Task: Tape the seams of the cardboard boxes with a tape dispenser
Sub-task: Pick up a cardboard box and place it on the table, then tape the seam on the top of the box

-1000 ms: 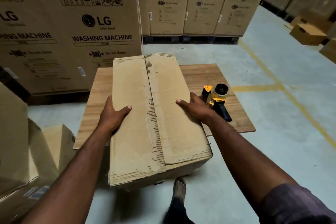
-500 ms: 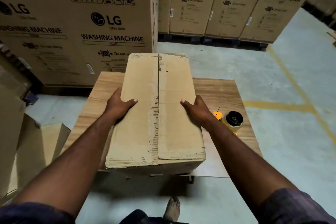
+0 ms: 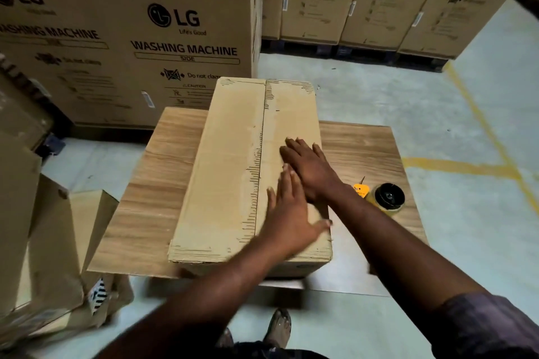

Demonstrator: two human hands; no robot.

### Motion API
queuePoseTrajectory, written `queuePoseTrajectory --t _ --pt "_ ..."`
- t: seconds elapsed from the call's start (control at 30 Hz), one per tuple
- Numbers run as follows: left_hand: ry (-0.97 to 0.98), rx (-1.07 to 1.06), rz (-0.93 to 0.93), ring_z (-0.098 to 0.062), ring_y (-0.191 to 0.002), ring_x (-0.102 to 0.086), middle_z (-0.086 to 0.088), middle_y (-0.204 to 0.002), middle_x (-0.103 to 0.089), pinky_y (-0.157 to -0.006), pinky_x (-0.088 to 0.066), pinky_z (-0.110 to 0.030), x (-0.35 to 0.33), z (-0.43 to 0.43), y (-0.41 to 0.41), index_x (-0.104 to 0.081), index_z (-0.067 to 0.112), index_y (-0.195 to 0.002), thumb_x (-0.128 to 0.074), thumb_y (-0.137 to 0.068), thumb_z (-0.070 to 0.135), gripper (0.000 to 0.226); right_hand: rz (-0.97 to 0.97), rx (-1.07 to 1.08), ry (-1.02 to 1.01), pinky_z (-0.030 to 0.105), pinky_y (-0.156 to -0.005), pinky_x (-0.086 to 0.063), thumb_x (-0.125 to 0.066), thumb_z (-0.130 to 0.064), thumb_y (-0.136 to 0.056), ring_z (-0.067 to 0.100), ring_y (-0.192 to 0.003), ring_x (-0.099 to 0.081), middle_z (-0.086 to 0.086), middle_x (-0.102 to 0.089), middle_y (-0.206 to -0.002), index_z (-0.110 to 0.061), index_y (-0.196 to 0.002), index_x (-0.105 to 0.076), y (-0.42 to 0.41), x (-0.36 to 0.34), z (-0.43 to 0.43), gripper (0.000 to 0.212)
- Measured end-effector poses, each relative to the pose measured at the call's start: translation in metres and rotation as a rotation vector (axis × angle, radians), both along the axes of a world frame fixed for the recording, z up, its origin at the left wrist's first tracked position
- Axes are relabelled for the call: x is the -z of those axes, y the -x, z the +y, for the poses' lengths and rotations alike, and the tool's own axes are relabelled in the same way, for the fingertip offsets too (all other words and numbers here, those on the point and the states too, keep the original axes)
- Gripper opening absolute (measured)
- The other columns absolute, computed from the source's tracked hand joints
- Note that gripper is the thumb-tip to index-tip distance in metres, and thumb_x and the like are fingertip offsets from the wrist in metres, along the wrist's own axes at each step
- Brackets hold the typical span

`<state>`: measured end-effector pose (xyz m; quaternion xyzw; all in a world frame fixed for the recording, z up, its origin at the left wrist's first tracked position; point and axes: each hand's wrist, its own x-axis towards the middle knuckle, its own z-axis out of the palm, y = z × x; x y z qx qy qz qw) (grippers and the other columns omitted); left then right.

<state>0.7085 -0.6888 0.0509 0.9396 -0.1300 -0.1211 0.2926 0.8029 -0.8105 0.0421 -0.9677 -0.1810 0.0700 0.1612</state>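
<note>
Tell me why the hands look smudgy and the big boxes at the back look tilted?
Head view: the left hand and right hand look smeared, likely motion blur, over the sharper cardboard box; same view: the washing machine cartons lean outward, likely wide-angle lens bending; the light is dim.

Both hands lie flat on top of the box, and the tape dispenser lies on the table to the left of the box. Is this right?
Not quite. The head view shows the tape dispenser on the table to the right of the box, not the left. The left hand and the right hand do lie flat on top of the box.
</note>
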Motion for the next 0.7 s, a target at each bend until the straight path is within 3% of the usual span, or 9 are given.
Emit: queuePoseTrajectory --t 0.1,0.33,0.57,0.7 --pt "-0.165 -0.020 -0.037 -0.030 -0.150 0.024 -0.018 -0.160 0.030 -0.121 0.013 -0.055 0.008 -0.024 0.025 0.025 0.004 -0.153 -0.052 -0.082 0.074 0.126 -0.041 -0.052 0.067 0.050 -0.123 -0.010 -0.032 -0.041 -0.109 0.027 -0.157 -0.010 0.007 -0.017 -0.170 -0.021 -0.159 -0.031 -0.006 0.003 -0.011 0.053" --pt "-0.163 0.051 0.063 -0.030 -0.151 0.024 -0.016 -0.162 0.026 -0.121 0.012 -0.053 -0.001 -0.001 0.014 0.026 0.006 -0.153 -0.068 -0.077 0.049 0.128 -0.020 0.029 0.138 0.046 -0.125 -0.007 -0.021 -0.051 -0.107 0.022 -0.158 -0.003 0.003 -0.009 -0.172 -0.023 -0.163 -0.020 -0.002 0.004 0.006 0.063" --pt "-0.228 0.448 0.102 -0.016 -0.148 0.027 0.004 -0.161 0.027 -0.123 0.013 -0.042 0.000 0.138 -0.012 0.025 0.019 -0.154 -0.071 -0.082 0.043 0.123 -0.012 0.301 0.074 0.045 -0.124 -0.007 -0.028 -0.046 -0.108 0.026 -0.158 -0.003 0.009 -0.006 -0.171 -0.014 -0.162 -0.019 0.038 0.011 0.077 0.064" --pt "-0.279 0.405 0.145 -0.011 -0.148 0.025 0.013 -0.161 0.027 -0.123 0.011 -0.042 -0.005 0.203 -0.017 0.015 0.030 -0.158 -0.070 -0.086 0.031 0.111 0.003 0.224 0.061 0.049 -0.125 -0.002 -0.025 -0.059 -0.105 0.023 -0.158 0.000 0.006 -0.004 -0.172 -0.018 -0.163 -0.018 0.046 0.011 0.095 0.071"
